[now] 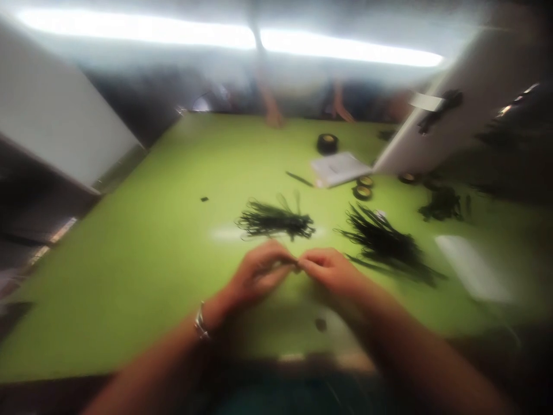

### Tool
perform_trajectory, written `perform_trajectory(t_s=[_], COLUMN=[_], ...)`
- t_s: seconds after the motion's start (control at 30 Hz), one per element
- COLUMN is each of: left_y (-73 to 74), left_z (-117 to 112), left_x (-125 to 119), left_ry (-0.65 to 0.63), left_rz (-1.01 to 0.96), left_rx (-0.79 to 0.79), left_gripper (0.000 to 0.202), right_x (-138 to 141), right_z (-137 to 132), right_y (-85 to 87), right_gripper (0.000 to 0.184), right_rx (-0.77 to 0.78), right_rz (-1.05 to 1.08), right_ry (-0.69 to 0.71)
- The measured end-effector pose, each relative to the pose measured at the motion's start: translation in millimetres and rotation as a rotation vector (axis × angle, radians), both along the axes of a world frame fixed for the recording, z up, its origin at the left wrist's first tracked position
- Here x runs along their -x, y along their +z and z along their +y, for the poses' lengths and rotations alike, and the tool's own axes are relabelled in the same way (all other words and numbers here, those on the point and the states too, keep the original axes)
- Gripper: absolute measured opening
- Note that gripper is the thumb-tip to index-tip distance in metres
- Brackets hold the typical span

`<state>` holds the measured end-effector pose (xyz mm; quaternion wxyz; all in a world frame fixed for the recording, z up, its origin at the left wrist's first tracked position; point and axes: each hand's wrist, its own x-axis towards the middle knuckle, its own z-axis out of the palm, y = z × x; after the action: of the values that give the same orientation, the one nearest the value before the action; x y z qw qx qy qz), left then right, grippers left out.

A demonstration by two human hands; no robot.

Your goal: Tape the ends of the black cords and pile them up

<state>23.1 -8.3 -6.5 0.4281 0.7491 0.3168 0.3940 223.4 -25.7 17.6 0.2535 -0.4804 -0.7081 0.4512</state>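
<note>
Risk: the small dark piece [297, 266] seems held by fingertips only. A slip would likely drop it on the green desk [151, 259], where it could be lost against the black strand bundle [276, 222] just beyond.

Left hand [259, 271], right hand [330, 271]: both curled, tips meeting, pinching the piece just above the desk. Blur hides what it is.

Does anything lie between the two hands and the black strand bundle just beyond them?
Nothing visible. The left hand and right hand meet fingertip to fingertip; only bare green table separates them from the black strand bundle.
</note>
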Motion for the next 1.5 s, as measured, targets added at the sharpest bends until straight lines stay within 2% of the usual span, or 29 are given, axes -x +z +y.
perform_trajectory(t_s=[0.07,0.17,0.23,0.3,0.37,0.43,0.5,0.57,0.67,0.73,0.83,0.9,0.97,1.03,1.17,1.23,1.27,1.3,1.37,1.43,1.5], left_y=[1.8,0.9,-1.7,-4.9,-7.6,-9.0,-8.8,-7.5,-5.2,-3.3,1.5,4.6,5.4,3.1,-3.2,-3.5,-2.9,-2.0,0.0,1.2,0.8], left_z=[-0.8,-1.8,-2.5,-3.9,-5.8,-7.5,-8.1,-7.2,-4.5,-3.2,-2.7,-2.9,-3.1,-2.7,0.7,2.5,3.0,3.2,2.6,1.2,-0.2], left_x=[1.8,4.3,3.7,1.0,-2.5,-4.8,-4.9,-3.3,-0.9,-0.3,0.4,1.6,3.5,5.7,7.1,5.3,4.1,2.8,0.7,-0.5,-1.0], left_ry=[0.001,-0.005,0.001,0.023,0.071,0.141,0.171,0.152,0.096,0.057,-0.016,-0.052,-0.061,-0.074,-0.048,0.013,0.045,0.071,0.121,0.156,0.146], left_rz=[-0.009,-0.059,-0.122,-0.196,-0.240,-0.231,-0.178,-0.104,-0.007,0.017,0.017,0.036,0.044,0.007,-0.076,-0.094,-0.098,-0.096,-0.068,-0.014,0.032], left_rx=[0.200,0.564,0.714,0.792,0.836,0.841,0.764,0.565,0.154,-0.019,-0.058,0.016,0.134,0.293,0.698,0.798,0.804,0.791,0.728,0.603,0.370], left_gripper=[0.013,0.021,0.024,0.026,0.028,0.029,0.028,0.024,0.017,0.013,0.011,0.010,0.012,0.016,0.019,0.022,0.023,0.025,0.025,0.020,0.013], right_x=[0.7,2.6,3.0,2.3,1.3,0.9,1.4,2.5,3.7,3.4,1.2,-0.8,-2.6,-4.2,-6.3,-6.1,-5.6,-4.9,-2.9,-1.1,0.0], right_z=[-0.4,-2.4,-4.3,-5.7,-6.1,-5.3,-3.7,-2.3,-2.0,-2.5,-2.7,-2.3,-1.6,-0.7,0.9,0.7,0.3,-0.2,-1.0,-1.2,-1.0], right_y=[-9.0,-23.2,-29.0,-31.9,-33.9,-35.5,-35.9,-33.6,-24.4,-16.5,-6.6,-3.3,-4.0,-7.8,-17.8,-21.6,-23.4,-25.1,-28.3,-29.9,-28.2], right_gripper=[0.023,0.023,0.021,0.018,0.017,0.016,0.012,0.015,0.024,0.030,0.028,0.023,0.021,0.017,0.016,0.014,0.014,0.014,0.016,0.014,0.013], right_rx=[-0.231,-0.734,-0.996,-1.142,-1.223,-1.232,-1.130,-0.928,-0.533,-0.279,-0.029,0.028,0.003,-0.155,-0.804,-1.055,-1.127,-1.164,-1.143,-1.010,-0.807], right_rz=[-0.060,-0.242,-0.355,-0.413,-0.423,-0.415,-0.384,-0.330,-0.254,-0.195,-0.060,-0.004,-0.001,-0.043,-0.276,-0.391,-0.428,-0.452,-0.468,-0.431,-0.355], right_ry=[-0.045,-0.096,-0.115,-0.132,-0.123,-0.095,-0.085,-0.073,-0.015,0.018,0.044,0.024,-0.002,-0.004,0.006,-0.010,-0.018,-0.024,-0.037,-0.042,-0.030])
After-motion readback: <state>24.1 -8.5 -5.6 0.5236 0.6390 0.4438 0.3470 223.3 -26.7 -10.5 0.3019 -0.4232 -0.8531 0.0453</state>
